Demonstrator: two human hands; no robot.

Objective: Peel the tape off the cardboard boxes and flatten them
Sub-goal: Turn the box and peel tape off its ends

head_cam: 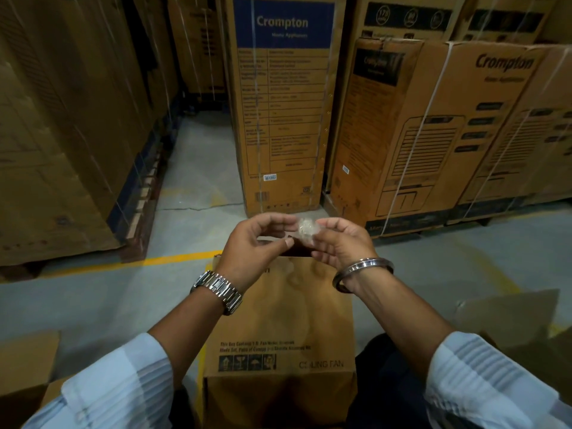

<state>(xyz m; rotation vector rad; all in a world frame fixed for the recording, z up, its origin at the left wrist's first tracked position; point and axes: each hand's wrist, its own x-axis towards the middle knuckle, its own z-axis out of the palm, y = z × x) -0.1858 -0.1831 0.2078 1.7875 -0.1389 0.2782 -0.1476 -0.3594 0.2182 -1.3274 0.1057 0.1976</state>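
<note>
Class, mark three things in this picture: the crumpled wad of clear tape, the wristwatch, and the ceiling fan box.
tape wad point(305, 229): head view, middle of the crumpled clear ball.
wristwatch point(218, 291): head view, metal band on the left wrist.
ceiling fan box point(278, 320): head view, bare top face.

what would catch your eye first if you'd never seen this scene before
First the two hands at centre, the left hand and right hand raised together, working a crumpled wad of clear tape between the fingertips. Just below them a ceiling fan box lies between the person's knees. Behind, tall Crompton boxes stand on the grey floor, which is crossed by a yellow line.
</note>
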